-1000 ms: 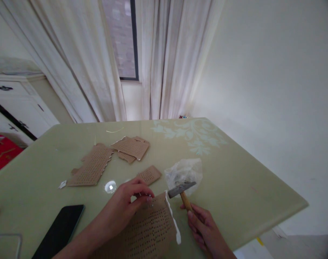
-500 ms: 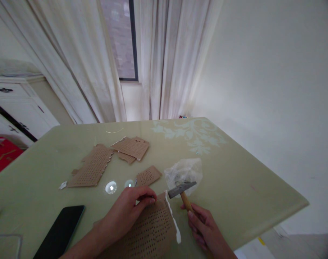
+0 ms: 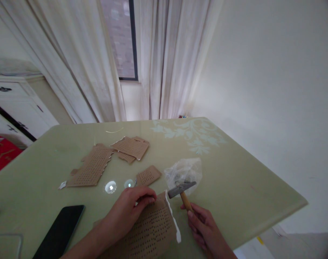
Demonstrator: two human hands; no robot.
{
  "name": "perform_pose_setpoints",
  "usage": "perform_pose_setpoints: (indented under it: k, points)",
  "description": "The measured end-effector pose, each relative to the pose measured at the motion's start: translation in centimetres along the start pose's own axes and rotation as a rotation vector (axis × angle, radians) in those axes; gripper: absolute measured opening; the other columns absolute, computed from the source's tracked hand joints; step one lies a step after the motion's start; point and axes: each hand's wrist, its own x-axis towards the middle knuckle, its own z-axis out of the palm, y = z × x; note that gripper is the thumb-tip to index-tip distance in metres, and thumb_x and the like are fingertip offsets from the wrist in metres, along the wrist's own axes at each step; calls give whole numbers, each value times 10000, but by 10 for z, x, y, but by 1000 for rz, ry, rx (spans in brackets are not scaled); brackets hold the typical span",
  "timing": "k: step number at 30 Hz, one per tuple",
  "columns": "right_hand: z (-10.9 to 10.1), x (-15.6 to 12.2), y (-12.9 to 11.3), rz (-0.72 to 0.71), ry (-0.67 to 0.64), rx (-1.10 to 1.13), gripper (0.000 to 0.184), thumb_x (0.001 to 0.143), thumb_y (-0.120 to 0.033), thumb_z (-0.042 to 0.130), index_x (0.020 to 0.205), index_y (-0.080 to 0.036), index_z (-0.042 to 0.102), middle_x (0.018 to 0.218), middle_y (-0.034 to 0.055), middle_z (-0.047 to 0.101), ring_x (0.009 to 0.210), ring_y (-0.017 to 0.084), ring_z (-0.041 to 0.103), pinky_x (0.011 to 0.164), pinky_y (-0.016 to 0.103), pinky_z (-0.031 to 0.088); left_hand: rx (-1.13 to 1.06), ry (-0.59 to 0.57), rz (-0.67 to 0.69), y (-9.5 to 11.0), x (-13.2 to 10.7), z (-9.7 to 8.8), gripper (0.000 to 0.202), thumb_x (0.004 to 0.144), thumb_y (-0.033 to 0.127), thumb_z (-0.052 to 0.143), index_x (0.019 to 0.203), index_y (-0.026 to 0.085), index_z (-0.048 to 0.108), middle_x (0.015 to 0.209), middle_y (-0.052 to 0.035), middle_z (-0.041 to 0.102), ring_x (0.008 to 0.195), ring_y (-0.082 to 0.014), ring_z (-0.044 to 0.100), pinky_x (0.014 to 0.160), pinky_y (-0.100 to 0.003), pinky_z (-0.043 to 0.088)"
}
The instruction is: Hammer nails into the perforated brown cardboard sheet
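A sheet of brown cardboard [image 3: 153,230], dotted with rows of small holes and torn white along its right edge, lies at the front of the table. Over its upper part is my left hand [image 3: 131,208], thumb and fingertips pinched together at the cardboard's surface. Whatever sits between those fingertips is too small to make out. My right hand [image 3: 204,226] is wrapped round the wooden handle of a hammer [image 3: 182,189]. The hammer's dark metal head is just right of the cardboard's torn edge, in front of a crumpled clear plastic bag [image 3: 185,169].
More punched cardboard lies beyond: a small piece [image 3: 148,175], a larger one [image 3: 90,167] at left and an overlapping stack [image 3: 133,147]. A black phone [image 3: 60,230] rests at front left. The green table's [image 3: 247,201] right edge runs near the wall.
Almost nothing differs. Both hands, the hammer and the cardboard keep their places, with only a very slight shift of the view.
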Motion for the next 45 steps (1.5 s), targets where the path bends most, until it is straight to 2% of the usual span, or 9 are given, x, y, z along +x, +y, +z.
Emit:
perform_pose_setpoints:
  k: [22, 27, 31, 32, 34, 35, 38, 41, 45]
  points:
    - [3, -2, -6, 14, -3, -32, 775, 751, -815, 802, 1213, -198, 717, 596, -107, 447, 387, 33, 268, 325, 142, 216, -11, 49, 20, -7, -2, 7, 197, 1016, 305, 637, 971, 289, 828, 967, 15, 846, 906, -211, 751, 860, -268, 526]
    - [0, 0, -8, -18, -16, -76, 833, 757, -869, 750, 1235, -187, 723, 594, -114, 421, 385, 38, 249, 330, 164, 209, -7, 48, 40, -11, -1, 11, 178, 1005, 315, 661, 976, 287, 834, 980, 12, 852, 914, -208, 766, 862, -263, 541]
    - [-10, -6, -45, -161, -74, -301, 686, 893, -793, 673, 1214, -196, 777, 577, -88, 408, 430, 84, 332, 407, 213, 298, 11, 37, 68, -9, -1, 12, 196, 1010, 334, 654, 976, 287, 842, 976, 0, 859, 914, -217, 778, 868, -271, 549]
    - [-11, -9, -61, -240, -72, -439, 593, 930, -734, 672, 1181, -212, 801, 603, -48, 499, 484, 123, 445, 460, 240, 375, 17, 34, 76, -9, -2, 12, 207, 1015, 338, 646, 975, 289, 843, 978, -3, 860, 918, -221, 781, 871, -275, 550]
    - [-10, -18, -97, -402, -86, -700, 401, 988, -591, 681, 1194, -276, 821, 809, 42, 719, 746, 230, 662, 679, 316, 513, 21, 30, 82, -9, -2, 12, 221, 1017, 338, 632, 977, 291, 844, 973, -8, 862, 910, -226, 782, 865, -282, 553]
    - [-6, -23, -115, -447, -154, -800, 327, 1018, -537, 660, 1178, -303, 823, 866, 51, 762, 819, 257, 694, 757, 342, 522, 20, 31, 80, -9, -2, 12, 222, 1015, 336, 629, 980, 290, 843, 969, -11, 861, 903, -228, 782, 857, -284, 554]
    - [9, -31, -153, -521, -262, -923, 243, 1052, -452, 631, 1135, -319, 817, 922, 50, 805, 836, 260, 718, 772, 332, 510, 32, 37, 81, -9, -2, 13, 228, 1004, 323, 621, 948, 276, 836, 928, -21, 847, 861, -228, 765, 818, -286, 545]
    - [23, -32, -165, -568, -302, -978, 219, 1056, -412, 628, 1133, -313, 807, 908, 43, 812, 801, 245, 724, 735, 308, 495, 49, 36, 107, -10, -2, 13, 238, 990, 249, 595, 896, 253, 813, 894, -27, 818, 836, -220, 739, 788, -279, 513]
    - [27, -30, -163, -626, -307, -1037, 198, 1049, -383, 648, 1163, -320, 797, 897, 35, 815, 765, 237, 724, 711, 306, 477, 38, 30, 132, -10, -1, 13, 237, 992, 208, 589, 858, 228, 784, 859, -24, 783, 819, -203, 707, 773, -268, 475]
